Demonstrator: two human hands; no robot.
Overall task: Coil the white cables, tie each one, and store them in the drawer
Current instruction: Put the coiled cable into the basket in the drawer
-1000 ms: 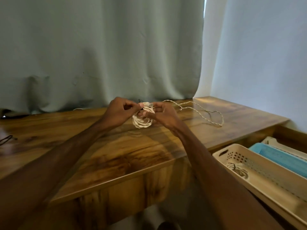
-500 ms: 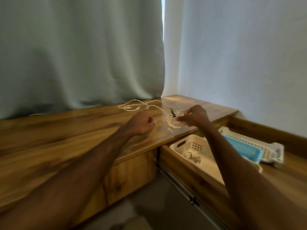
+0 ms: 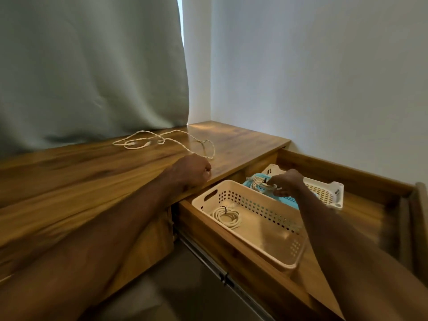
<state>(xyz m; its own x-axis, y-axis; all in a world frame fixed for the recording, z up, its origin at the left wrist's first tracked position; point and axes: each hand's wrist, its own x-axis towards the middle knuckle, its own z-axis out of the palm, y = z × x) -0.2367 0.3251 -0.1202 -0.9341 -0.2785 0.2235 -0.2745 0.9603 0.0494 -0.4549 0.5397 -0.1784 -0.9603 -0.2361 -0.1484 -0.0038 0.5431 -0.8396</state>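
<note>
Head view: the tied coil of white cable (image 3: 260,184) has left the wooden counter (image 3: 81,177) and now hangs over the open wooden drawer (image 3: 231,242), pinched in the grip of the right hand (image 3: 287,183), while the left hand (image 3: 192,171) is curled and empty, so storing it looks next.

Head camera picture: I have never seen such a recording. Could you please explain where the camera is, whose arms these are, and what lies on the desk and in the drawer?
There is no machine. One camera, worn on the person's head, looks down at their bare hands. The left hand rests on the wooden desk, fingers curled, holding nothing visible. The right hand grips a coiled white cable over the open drawer. A loose white cable lies on the desk. In the drawer, a cream basket holds one tied coil; a blue basket and a white basket lie behind it.
</note>
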